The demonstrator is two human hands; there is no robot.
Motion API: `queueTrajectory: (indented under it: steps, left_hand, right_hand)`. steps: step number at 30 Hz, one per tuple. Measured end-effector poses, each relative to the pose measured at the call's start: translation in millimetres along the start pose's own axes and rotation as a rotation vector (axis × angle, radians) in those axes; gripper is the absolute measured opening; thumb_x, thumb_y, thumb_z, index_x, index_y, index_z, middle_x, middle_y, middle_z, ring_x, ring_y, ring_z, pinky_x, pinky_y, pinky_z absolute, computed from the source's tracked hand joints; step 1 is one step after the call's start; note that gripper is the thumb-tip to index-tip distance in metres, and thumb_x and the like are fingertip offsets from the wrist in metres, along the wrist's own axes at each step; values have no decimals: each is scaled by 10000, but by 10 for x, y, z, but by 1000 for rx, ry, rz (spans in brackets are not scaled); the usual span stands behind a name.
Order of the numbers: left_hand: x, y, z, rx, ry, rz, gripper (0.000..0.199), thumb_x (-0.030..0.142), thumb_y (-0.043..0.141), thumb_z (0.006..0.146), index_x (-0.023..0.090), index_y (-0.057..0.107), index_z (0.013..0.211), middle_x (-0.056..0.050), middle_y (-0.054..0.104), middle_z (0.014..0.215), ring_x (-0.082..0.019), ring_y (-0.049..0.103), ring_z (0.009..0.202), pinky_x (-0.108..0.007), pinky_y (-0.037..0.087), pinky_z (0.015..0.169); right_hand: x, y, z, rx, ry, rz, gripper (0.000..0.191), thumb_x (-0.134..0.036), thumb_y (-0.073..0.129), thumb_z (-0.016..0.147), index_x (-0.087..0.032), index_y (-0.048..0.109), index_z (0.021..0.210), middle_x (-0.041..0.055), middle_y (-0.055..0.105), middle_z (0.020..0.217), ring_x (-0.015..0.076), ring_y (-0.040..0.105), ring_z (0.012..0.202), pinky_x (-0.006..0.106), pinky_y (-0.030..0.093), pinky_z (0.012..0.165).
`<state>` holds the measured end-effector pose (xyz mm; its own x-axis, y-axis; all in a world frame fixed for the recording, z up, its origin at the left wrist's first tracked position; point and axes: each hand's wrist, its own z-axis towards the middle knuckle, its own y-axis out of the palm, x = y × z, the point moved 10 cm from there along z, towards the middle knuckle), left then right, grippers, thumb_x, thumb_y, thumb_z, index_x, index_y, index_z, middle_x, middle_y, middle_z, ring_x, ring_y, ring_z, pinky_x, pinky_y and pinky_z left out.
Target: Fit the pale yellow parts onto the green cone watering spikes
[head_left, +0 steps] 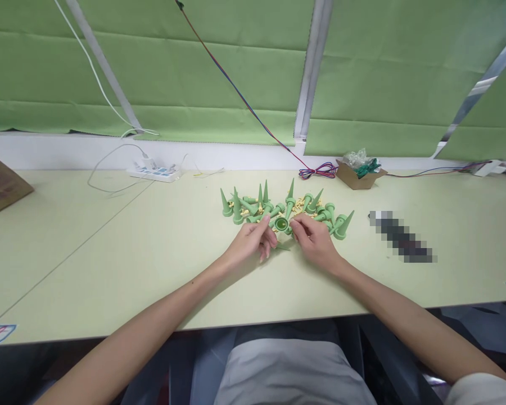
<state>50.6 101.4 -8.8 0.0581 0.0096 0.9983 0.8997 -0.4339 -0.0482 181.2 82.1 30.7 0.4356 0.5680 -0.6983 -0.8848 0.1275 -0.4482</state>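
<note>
My left hand (253,239) is curled with its thumb beside a green plastic spike (281,225), whose round open cup faces me. Its fingers partly hide that piece and seem closed round it. Close to the cup's right rim, my right hand (315,239) has thumb and index finger pinched together; whatever is in the pinch is too small to make out. Just beyond both hands lies a pile of similar green spikes (236,208), some standing on their caps and some on their sides. Small yellow pieces (303,202) are scattered among them.
A power strip (158,173) with white cables sits at the back left. A small cardboard box (358,177) holding plastic bags stands behind the pile, beside a coiled red-and-blue wire (318,170). A pixelated dark object (402,237) lies to the right. Green blinds hang behind the table (130,270).
</note>
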Motion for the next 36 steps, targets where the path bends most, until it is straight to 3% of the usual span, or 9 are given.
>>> queueTrajectory:
  steps: [7,20,29,36]
  left_hand:
    - [-114,96,-30,-60,-121,-175,596,710,545,826,134,639,706,-81,625,675,-124,569,502,-217,403,389]
    - [-69,147,-46,-143,-56,-159,444,555,623,861,120,638,776,-40,563,596,-116,532,492,-240,415,449]
    - [140,121,-116,-111,137,213,381,534,611,870,169,586,764,7,515,583,-111,480,507,-253,360,495]
    - [332,54,-148,74,358,475,348,461,670,834,175,515,710,17,461,708,-112,444,603,-250,361,555]
  right_hand:
    - [-74,60,-1,-60,-81,-47,251,-323,452,1004,-202,610,850,9,571,697,140,483,612,278,359,590]
    - [-85,91,-5,-91,-95,-44,241,-305,462,992,-207,564,797,-11,541,652,128,447,568,272,341,564]
    - [-58,90,-6,-89,-64,-70,339,-355,419,1005,-214,415,697,-38,410,587,117,357,525,269,299,531]
    - [-35,96,-7,-94,-54,-99,371,-365,396,1011,-219,345,674,-47,339,566,118,309,515,273,271,522]
